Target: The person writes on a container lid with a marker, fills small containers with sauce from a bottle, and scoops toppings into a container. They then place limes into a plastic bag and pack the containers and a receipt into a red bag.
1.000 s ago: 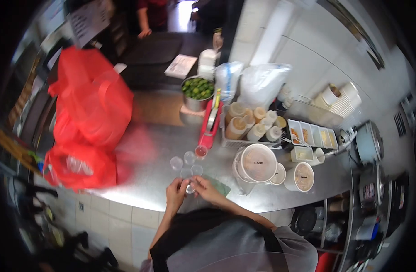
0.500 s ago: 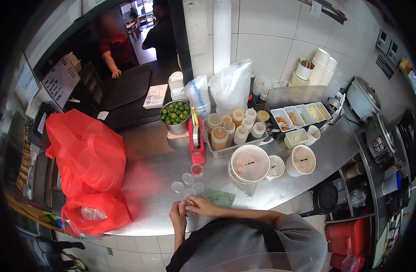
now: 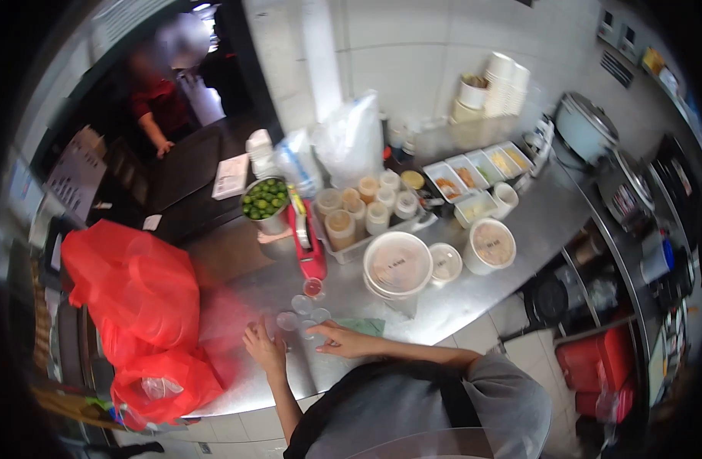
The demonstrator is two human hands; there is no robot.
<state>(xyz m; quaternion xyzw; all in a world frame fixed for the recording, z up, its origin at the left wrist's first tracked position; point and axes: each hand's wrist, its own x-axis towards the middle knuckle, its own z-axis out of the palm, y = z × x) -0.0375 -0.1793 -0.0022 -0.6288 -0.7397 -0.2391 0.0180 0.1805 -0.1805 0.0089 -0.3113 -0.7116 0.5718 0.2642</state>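
Note:
Low over the steel counter, my left hand (image 3: 265, 349) is to the left of the small clear cups, its fingers bent around what looks like a small clear plastic cup, mostly hidden and blurred. My right hand (image 3: 342, 340) reaches in from the right, fingers apart, its fingertips close to a clear cup or lid (image 3: 308, 329). Several more round clear pieces lie in a cluster, among them a clear lid (image 3: 287, 320). A small cup with red contents (image 3: 312, 288) stands at the foot of the red tape dispenser (image 3: 309, 256). A green cloth (image 3: 366, 327) lies just beyond my right hand.
Red bags (image 3: 140, 291) fill the counter's left side. Behind are a pot of green limes (image 3: 264, 203), a basket of sauce bottles (image 3: 351, 246), lidded tubs (image 3: 397, 264) and a topping tray (image 3: 477, 170). Across the pass, a person in red has a hand (image 3: 164, 148) by a dark tray.
My hands were together on a small clear cup; now they are apart, the left moved leftward and the right beside the clear pieces. The whole view has shifted and tilted.

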